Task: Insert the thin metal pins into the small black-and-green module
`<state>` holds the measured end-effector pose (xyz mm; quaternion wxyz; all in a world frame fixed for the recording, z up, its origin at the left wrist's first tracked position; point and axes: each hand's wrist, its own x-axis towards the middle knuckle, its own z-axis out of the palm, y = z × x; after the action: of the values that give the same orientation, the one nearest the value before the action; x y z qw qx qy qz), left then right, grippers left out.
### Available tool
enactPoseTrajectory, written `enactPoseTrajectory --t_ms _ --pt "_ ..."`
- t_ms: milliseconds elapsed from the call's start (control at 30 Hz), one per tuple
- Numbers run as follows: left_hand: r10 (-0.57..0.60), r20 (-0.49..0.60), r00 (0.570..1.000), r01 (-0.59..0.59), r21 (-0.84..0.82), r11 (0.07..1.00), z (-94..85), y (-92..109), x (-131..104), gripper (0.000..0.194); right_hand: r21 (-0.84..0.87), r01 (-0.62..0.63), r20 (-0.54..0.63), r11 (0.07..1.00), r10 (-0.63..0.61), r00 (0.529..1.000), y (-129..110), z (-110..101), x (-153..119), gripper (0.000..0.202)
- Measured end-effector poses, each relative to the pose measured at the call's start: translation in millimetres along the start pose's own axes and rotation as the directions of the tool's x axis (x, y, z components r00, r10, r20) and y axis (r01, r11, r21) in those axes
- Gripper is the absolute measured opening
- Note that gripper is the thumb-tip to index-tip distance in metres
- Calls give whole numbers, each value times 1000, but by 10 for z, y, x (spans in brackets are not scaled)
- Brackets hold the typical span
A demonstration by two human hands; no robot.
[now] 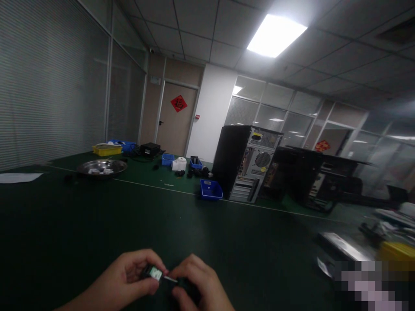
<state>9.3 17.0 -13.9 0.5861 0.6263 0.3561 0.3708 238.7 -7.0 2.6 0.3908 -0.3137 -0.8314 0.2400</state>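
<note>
Head view: over the table [106, 220], the left hand [138, 273] pinches a small dark part [155, 273] with a green-and-white face, presumably to steady it. The right hand [202, 280] is closed on what appears to be a screwdriver [171, 280], its thin shaft [170, 279] aimed at the part; tip contact cannot be confirmed. Beyond, a blue tray [211, 190] stands beside a computer case [247, 162], likely set back for working room.
</note>
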Motion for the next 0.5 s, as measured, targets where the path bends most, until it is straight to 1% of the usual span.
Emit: enactPoseTrajectory --t_ms 133,300,500 --pt "9 8 1000 -9 -71 997 14 51 19 17 2 -23 20 1000 22 1000 -36 -39 21 21" --pt "31 7 999 -30 -80 996 13 166 -4 16 4 -26 69 1000 25 997 -70 -68 41 22" --pt "-14 25 1000 16 -107 994 -4 208 -18 19 8 -43 105 999 42 994 -90 -64 52 21"
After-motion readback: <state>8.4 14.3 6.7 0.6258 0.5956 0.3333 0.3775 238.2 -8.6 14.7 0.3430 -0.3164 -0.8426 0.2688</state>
